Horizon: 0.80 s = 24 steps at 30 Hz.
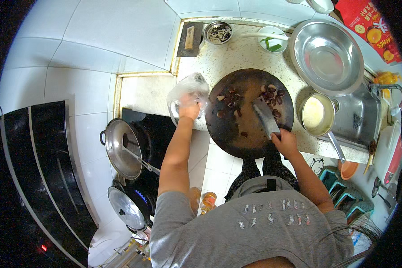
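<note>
My right hand (286,144) grips the handle of a cleaver (266,117). The blade rests over a round dark cutting board (230,129). Dark reddish-brown pieces, some with pale insides, lie on the board: a cluster (272,94) by the blade tip and a looser group (230,98) on the left. Left of the board, my left hand (190,107) reaches into a crumpled clear plastic bag (193,85). Its fingers are hidden in the plastic, and I cannot see what they hold.
Behind the board stand a small bowl of dark and pale bits (218,33) and a bowl with green pieces (273,40). To the right are a large steel basin (328,58), a saucepan (318,115) and the sink (355,118). A lidded pan (126,207) sits over blue flame on the left.
</note>
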Motion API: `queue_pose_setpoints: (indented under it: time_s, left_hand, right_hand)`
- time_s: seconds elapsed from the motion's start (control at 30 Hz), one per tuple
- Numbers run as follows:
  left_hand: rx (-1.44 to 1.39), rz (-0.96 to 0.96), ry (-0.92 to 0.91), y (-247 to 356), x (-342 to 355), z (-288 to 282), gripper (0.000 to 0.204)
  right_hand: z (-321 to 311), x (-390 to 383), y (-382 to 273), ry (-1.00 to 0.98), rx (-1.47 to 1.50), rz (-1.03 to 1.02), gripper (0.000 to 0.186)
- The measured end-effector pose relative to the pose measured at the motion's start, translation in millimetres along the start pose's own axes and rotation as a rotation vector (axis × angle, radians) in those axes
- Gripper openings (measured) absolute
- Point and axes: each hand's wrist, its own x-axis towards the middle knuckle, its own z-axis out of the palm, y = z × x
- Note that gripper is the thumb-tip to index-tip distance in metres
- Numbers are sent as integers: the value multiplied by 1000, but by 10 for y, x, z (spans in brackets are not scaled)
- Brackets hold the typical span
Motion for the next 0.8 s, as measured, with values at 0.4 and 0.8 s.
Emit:
queue_pose_setpoints:
  time_s: [0.4, 0.8]
  left_hand:
    - [-50, 8, 21, 33, 18, -33, 44]
    - [-435, -149, 247, -399, 313, 423, 33]
  right_hand:
    - [-32, -10, -64, 9, 71, -1, 29]
    - [27, -10, 14, 27, 38, -38, 31]
